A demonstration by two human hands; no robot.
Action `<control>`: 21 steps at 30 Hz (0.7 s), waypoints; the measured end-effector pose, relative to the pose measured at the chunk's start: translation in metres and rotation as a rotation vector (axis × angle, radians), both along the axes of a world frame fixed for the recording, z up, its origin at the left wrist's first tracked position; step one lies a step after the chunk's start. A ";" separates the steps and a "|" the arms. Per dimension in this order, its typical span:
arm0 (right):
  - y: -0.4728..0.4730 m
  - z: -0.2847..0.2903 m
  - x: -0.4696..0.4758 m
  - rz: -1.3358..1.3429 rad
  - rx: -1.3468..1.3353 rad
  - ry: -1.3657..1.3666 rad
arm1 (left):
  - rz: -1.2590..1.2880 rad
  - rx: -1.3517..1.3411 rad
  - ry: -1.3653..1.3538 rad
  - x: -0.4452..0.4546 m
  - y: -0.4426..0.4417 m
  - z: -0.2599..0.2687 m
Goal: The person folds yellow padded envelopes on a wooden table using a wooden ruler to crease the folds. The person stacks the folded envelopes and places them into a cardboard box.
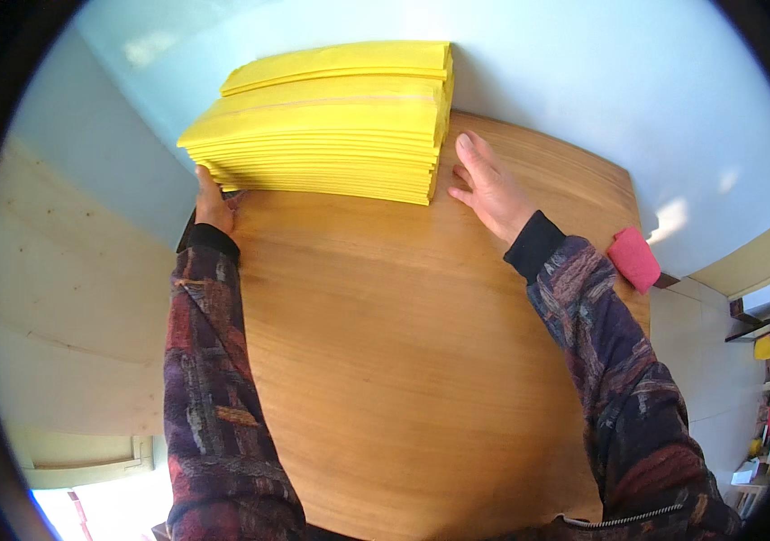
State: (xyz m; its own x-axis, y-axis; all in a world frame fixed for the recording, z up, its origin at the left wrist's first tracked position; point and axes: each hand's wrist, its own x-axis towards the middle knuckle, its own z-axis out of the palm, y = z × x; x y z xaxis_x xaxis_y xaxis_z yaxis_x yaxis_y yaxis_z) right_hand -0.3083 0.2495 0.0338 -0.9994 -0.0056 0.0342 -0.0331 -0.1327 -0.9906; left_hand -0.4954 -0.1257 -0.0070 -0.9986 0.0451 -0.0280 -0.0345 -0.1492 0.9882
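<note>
A tall stack of folded yellow cloths (pixel 317 128) stands at the back of a wooden table (pixel 385 324), close to the wall. My left hand (pixel 214 203) is at the stack's lower left corner, with its thumb against the edge of the cloths; its other fingers are mostly hidden. To the right of the stack is my right hand (pixel 486 182), apart from the cloths, its fingers spread and nothing in it. Both forearms wear dark patterned sleeves with black cuffs.
A folded pink cloth (pixel 633 260) lies at the table's right edge. The pale blue wall (pixel 560 74) rises behind the table. Farther off at the right, shelving with assorted items stands beyond the tiled floor (pixel 689 345).
</note>
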 end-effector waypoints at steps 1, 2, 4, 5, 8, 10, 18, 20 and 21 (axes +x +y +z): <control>-0.001 0.000 -0.001 0.006 -0.009 0.002 | 0.038 0.048 0.020 -0.002 0.002 0.000; -0.002 0.001 -0.004 -0.006 -0.009 0.002 | 0.076 0.094 0.040 -0.006 0.005 0.002; -0.005 0.002 -0.005 0.046 -0.039 0.026 | 0.145 0.243 0.075 -0.003 0.011 0.003; -0.007 0.003 -0.006 0.043 -0.063 -0.004 | 0.163 0.231 0.076 0.000 0.012 0.005; -0.015 0.004 -0.002 0.096 -0.068 0.092 | 0.202 0.233 0.065 0.009 0.014 0.009; -0.019 0.006 0.001 0.094 -0.036 0.095 | 0.257 0.238 0.060 0.013 0.012 0.009; -0.025 0.008 0.019 -0.001 -0.064 -0.059 | 0.246 -0.001 0.105 0.015 -0.015 0.000; -0.028 0.010 0.023 -0.039 -0.093 -0.037 | 0.218 -0.108 0.197 0.013 -0.021 0.000; -0.030 0.011 0.030 -0.057 -0.091 -0.074 | 0.178 -0.041 0.143 0.018 -0.025 0.000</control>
State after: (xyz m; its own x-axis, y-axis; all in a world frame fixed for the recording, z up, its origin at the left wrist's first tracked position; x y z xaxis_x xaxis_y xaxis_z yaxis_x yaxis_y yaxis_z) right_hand -0.2781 0.2191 0.0445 -0.9978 0.0516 -0.0421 0.0296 -0.2219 -0.9746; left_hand -0.4770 -0.1508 -0.0075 -0.9847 -0.1300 0.1164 0.1298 -0.0998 0.9865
